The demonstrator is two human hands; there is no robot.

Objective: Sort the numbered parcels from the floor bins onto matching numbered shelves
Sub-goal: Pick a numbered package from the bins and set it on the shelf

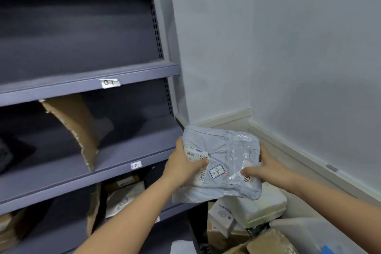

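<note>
The person holds a grey parcel point(220, 163) in the air with both hands, to the right of the shelves point(86, 80) and above a pile of boxes point(243, 220) on the floor. The left hand point(183, 166) has its grip clamped on the parcel's left edge, with the thumb lying over the barcode label point(198, 158). The right hand point(268, 168) has its grip clamped on the right edge, the thumb pressing on the clear tape. A small sticker point(216, 172) on the front of the parcel carries a handwritten number, which looks like 8-8, but it is a bit blurred.

The parcel's left edge is just beside the front corner of the shelf marked with the tag "2" point(136, 165). Above it, another shelf edge has a tag point(110, 83) which I cannot read with certainty. A torn cardboard divider point(78, 128) stands tilted on the middle shelf, and right of it the shelf floor is free. The upper shelf also has wide open room. Lower down, some packets point(123, 194) lie behind the left forearm.

To the right, the white wall point(288, 47) meets a corner behind the parcel, with free floor along the skirting board.
</note>
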